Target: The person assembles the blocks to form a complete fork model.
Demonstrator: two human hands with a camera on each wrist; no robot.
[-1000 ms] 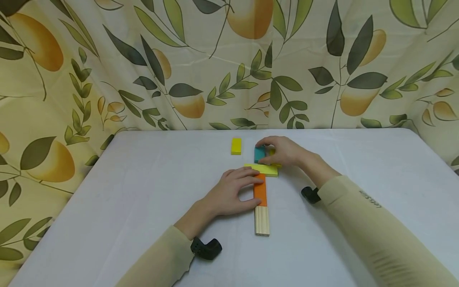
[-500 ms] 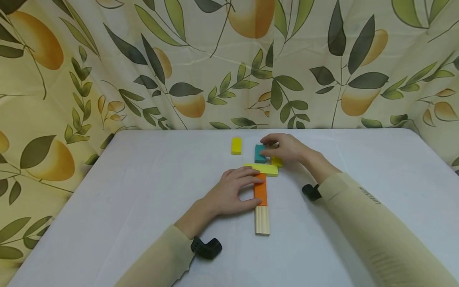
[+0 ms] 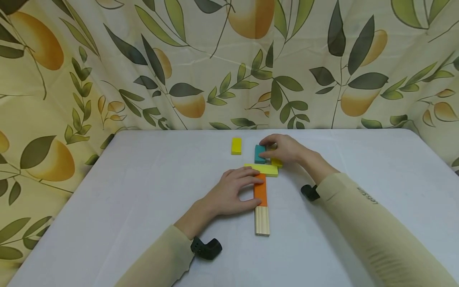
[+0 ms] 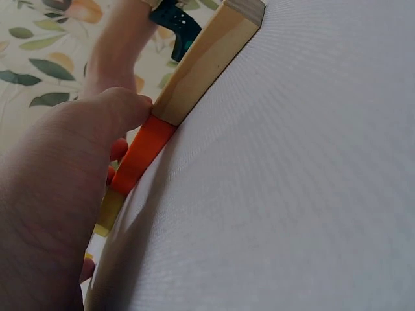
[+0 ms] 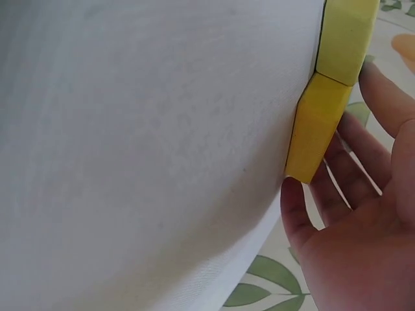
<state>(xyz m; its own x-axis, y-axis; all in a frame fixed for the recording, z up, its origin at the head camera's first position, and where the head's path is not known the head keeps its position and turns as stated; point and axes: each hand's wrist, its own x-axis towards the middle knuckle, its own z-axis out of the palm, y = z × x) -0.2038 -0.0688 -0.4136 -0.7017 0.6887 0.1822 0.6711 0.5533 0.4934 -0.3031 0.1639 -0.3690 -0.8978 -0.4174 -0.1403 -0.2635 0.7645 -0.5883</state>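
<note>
Through the head view, your left hand (image 3: 233,192) lies loose, fingers extended, on the orange block (image 3: 259,193), with the wooden block (image 3: 262,221) against its near end, the lime block (image 3: 268,170) across its far end and the teal block (image 3: 259,154) beyond, beside your right hand (image 3: 285,149). The left wrist view shows your thumb near the orange block's near end. In the right wrist view, your fingers surround the yellow block (image 5: 316,126), beyond the orange block; whether they grip anything, I can't tell.

Fruit-and-leaf print cloth (image 3: 229,79) behind; white-covered table (image 3: 107,207); soft shadows.
</note>
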